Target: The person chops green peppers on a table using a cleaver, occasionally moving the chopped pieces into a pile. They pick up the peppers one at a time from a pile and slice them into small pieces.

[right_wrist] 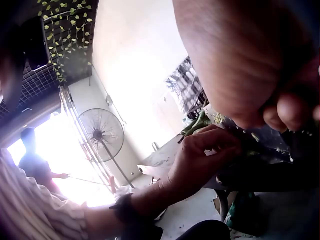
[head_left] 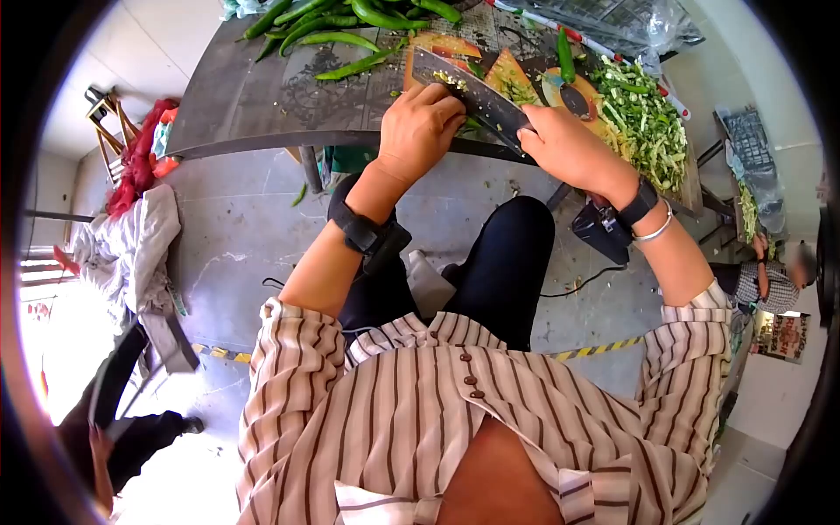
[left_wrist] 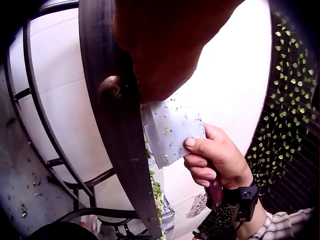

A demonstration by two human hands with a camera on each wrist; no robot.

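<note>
My right hand [head_left: 569, 149] grips the dark red handle [left_wrist: 214, 192] of a cleaver [head_left: 494, 107]. Bits of chopped pepper stick to its broad blade, which slants over the cutting surface at the table's near edge. Close against the blade, my left hand [head_left: 418, 127] has its fingers curled, with thumb and forefinger together in the right wrist view. Green of a chili pepper [head_left: 473, 123] shows at its fingertips, mostly hidden by hand and blade. Whole green chilies [head_left: 350, 39] lie beyond the left hand. A heap of sliced green chili [head_left: 643, 122] lies right of the cleaver.
The dark table [head_left: 254, 109] has its near edge just above my knees. A single chili [head_left: 565, 57] lies beyond the right hand, near clear plastic wrapping [head_left: 647, 26]. At far right another person [head_left: 774, 284] works beside a second table. A standing fan [right_wrist: 100, 134] is in the background.
</note>
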